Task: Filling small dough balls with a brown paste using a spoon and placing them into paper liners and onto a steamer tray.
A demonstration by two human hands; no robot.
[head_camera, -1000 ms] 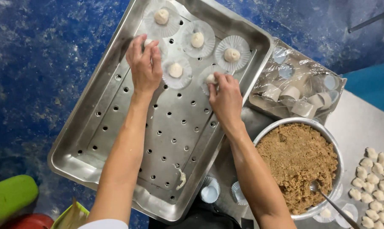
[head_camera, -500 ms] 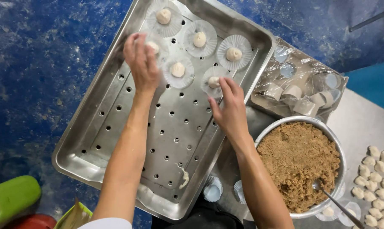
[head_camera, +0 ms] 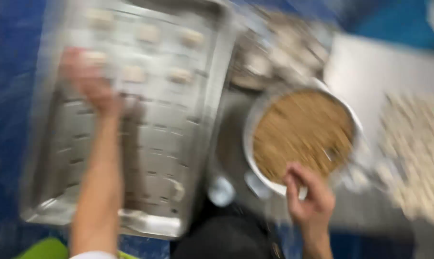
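The view is heavily motion-blurred. My left hand (head_camera: 90, 84) reaches over the perforated metal tray (head_camera: 159, 144), near the pale dough pieces on paper liners (head_camera: 135, 74) at its far end. My right hand (head_camera: 308, 192) hovers with curled fingers at the near rim of the white bowl (head_camera: 248, 144), which is full of brown crumbly filling (head_camera: 303, 134). Whether either hand holds anything is lost in the blur.
A bag of paper liners (head_camera: 274, 52) lies beyond the bowl. Several pale dough pieces (head_camera: 413, 158) cover the grey surface at the right. A small round white item (head_camera: 222, 192) sits between tray and bowl. A green object (head_camera: 44, 249) shows at bottom left.
The camera has swung to the right and blurred. My right hand has left the tray and pulled back to the near rim of the bowl. My left hand stays over the tray.
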